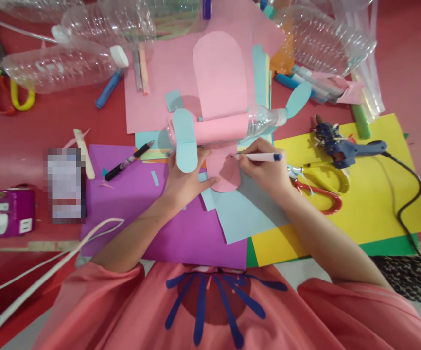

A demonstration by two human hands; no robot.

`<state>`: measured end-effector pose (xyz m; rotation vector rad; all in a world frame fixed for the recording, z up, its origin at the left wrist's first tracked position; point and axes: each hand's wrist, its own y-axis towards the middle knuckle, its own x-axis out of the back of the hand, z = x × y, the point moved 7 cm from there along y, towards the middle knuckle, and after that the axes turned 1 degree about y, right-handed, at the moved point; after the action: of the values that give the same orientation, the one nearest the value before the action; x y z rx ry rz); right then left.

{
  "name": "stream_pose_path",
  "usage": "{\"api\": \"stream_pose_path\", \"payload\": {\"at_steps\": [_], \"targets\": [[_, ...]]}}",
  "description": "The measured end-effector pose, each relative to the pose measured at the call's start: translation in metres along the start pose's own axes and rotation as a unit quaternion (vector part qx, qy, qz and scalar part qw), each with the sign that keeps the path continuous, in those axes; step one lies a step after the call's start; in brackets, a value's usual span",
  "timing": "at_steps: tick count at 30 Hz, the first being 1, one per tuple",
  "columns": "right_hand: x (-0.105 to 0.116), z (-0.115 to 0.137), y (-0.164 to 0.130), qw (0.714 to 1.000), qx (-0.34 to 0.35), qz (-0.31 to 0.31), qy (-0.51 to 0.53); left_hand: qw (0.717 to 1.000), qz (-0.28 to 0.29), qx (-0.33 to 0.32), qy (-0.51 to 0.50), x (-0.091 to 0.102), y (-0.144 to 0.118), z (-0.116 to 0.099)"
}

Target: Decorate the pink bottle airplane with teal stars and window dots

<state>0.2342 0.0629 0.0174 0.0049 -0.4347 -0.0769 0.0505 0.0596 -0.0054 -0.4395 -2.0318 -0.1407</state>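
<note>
A plastic bottle plane (228,126) lies across the middle of the red table, wrapped in pink paper, with pink wings, a light blue tail piece (184,138) and a blue propeller (297,98). My left hand (184,182) rests flat on the near pink wing (223,175), fingers spread, pressing it down. My right hand (267,170) grips a white pen (257,157) with a blue cap end, and its tip touches that wing.
Purple (137,204), light blue (243,214) and yellow paper sheets (378,194) lie under my arms. Red-handled scissors (320,192) and a blue glue gun (345,148) with a black cord sit on the right. Several empty bottles (61,65), a black marker (128,161) and a purple power strip (9,211) are around.
</note>
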Motion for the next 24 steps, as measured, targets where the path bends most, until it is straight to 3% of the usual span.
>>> {"api": "stream_pose_path", "payload": {"at_steps": [8, 14, 18, 20, 24], "targets": [[0.005, 0.0, 0.002, 0.999, 0.008, 0.003, -0.033, 1.0, 0.007, 0.006, 0.011, -0.001, 0.001, -0.001], [0.008, 0.0, -0.006, 0.999, 0.029, 0.026, -0.025, 0.997, -0.025, -0.045, 0.05, 0.011, -0.002, -0.008], [0.02, -0.006, -0.014, 0.997, 0.012, 0.006, 0.076, 0.992, -0.064, -0.068, 0.09, 0.03, -0.013, 0.001], [0.022, -0.011, -0.016, 0.986, -0.017, 0.008, 0.163, 0.988, -0.105, -0.043, 0.109, 0.041, -0.02, 0.013], [0.019, -0.018, -0.015, 0.957, -0.077, 0.025, 0.279, 0.986, -0.132, -0.017, 0.104, 0.045, -0.027, 0.034]]}}
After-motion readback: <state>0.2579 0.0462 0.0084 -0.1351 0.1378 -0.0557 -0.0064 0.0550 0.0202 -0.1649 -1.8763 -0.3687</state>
